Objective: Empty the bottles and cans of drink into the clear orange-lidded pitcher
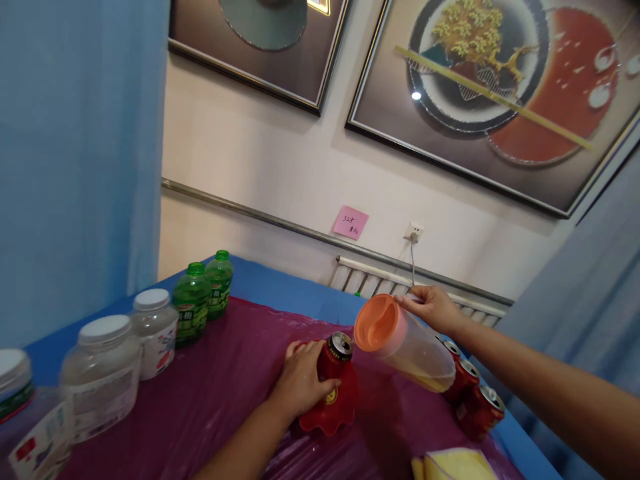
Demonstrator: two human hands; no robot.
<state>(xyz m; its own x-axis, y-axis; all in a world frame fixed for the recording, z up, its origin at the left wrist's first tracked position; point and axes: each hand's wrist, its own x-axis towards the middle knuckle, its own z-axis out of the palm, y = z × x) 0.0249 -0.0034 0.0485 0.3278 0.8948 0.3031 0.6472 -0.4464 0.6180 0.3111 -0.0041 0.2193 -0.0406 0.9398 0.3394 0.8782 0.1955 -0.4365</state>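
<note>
My left hand (301, 379) is wrapped round a red drink can (334, 357) that stands upright, its top opened. Under and around the can is a red wavy-edged dish (333, 415). My right hand (431, 308) grips a clear plastic pitcher (420, 353) by its handle. The pitcher is tilted to the left, its orange lid (379, 323) close to the can's top but apart from it. A little yellowish liquid lies along the pitcher's lower side. I cannot make out any stream between pitcher and can.
Several red cans (480, 412) stand at the right edge, beside a folded yellow cloth (457, 465). Along the left stand green bottles (191, 305) and clear jars with white lids (103, 377). Purple plastic sheeting (215, 393) covers the blue table. Behind are a radiator (367, 277) and a wall.
</note>
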